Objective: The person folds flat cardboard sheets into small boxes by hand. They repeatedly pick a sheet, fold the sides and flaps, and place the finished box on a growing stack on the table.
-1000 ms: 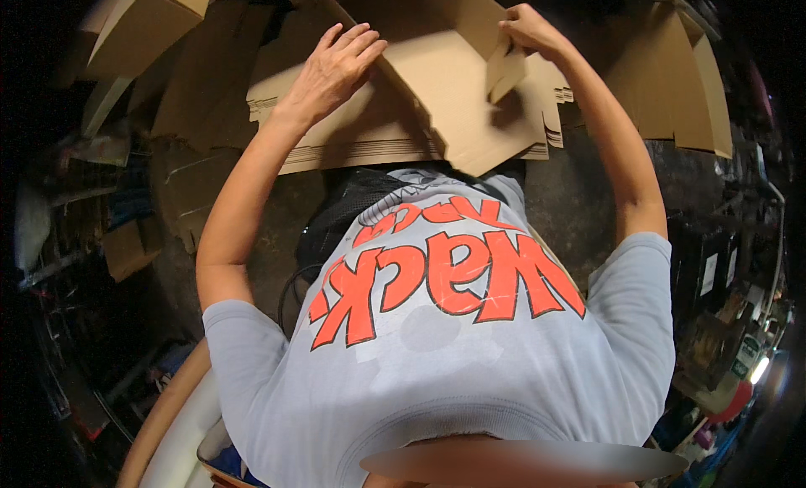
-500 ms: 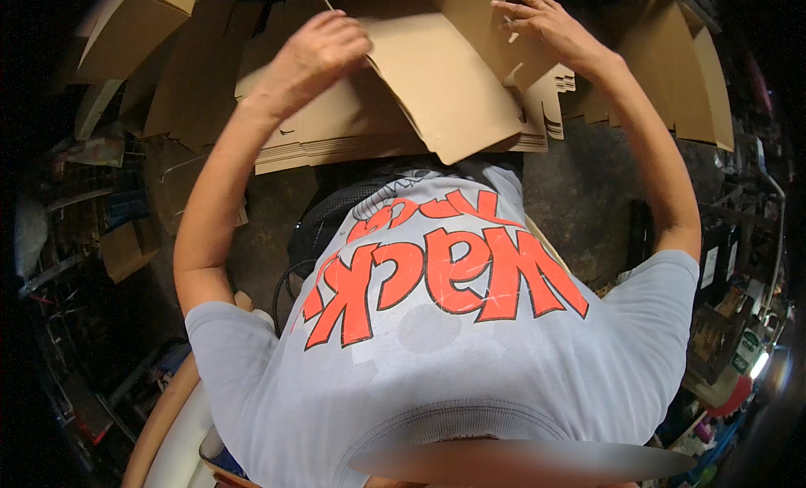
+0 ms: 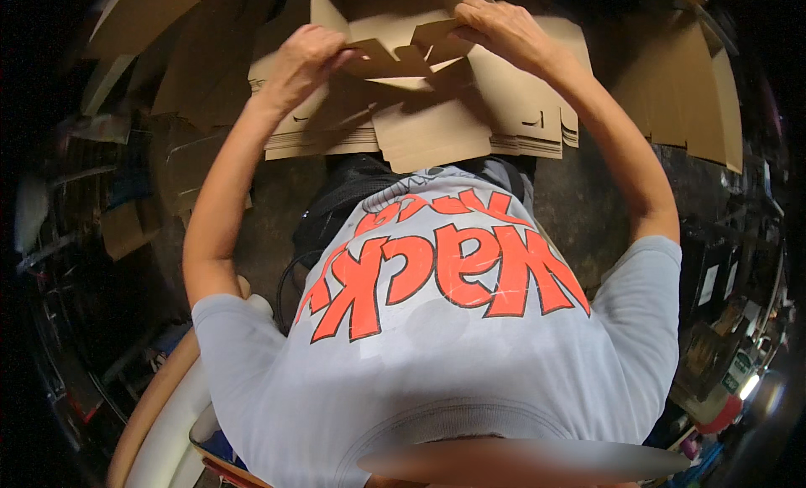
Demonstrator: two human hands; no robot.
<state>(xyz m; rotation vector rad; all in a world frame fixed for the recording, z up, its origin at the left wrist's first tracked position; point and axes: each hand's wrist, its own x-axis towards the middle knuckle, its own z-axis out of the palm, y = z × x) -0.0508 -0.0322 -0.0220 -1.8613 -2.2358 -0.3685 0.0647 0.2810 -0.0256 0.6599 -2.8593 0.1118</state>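
Observation:
A brown cardboard box (image 3: 432,134) stands partly unfolded in front of me, one flap hanging toward my lap. My left hand (image 3: 312,53) pinches a notched flap on its left side. With closed fingers, my right hand (image 3: 502,31) grips the matching notched flap on the right. The two flaps lean in over the box's opening, their inner edges close to each other. Beneath the box lies a stack of flat cardboard sheets (image 3: 327,142) with slots cut in them. The far part of the box runs out of the top of the picture.
More cardboard boxes (image 3: 672,93) stand at the right, and others (image 3: 147,18) at the far left. White and brown rolls (image 3: 172,429) lean beside my left side. Cluttered shelving (image 3: 730,362) lines the right edge.
Both hands have come closer together, the right one moving left and closing on a flap. The box has turned squarely toward me, and its two notched flaps now fold inward.

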